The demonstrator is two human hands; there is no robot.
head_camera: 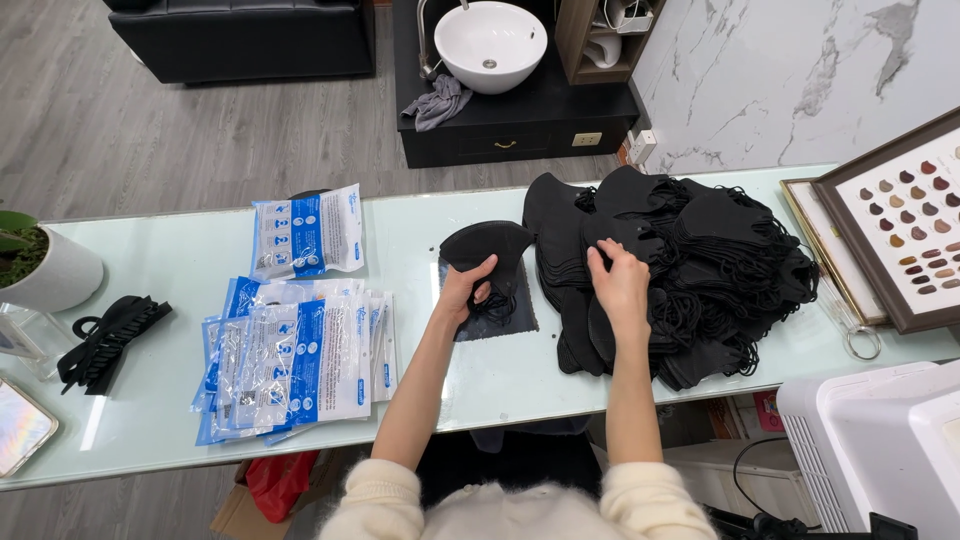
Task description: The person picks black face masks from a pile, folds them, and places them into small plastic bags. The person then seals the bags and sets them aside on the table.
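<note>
one black mask sits pinched in the left hand fingers.

Your wear: fluffy cream sweater, sleeves pushed above the forearms; left hand and right hand bare, nearest the glass table.

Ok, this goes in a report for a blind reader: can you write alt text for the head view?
Seen from above, a person's left hand holds a black face mask over a glass table, while the right hand rests on a big pile of black masks. Blue-and-white packets lie to the left.
</note>
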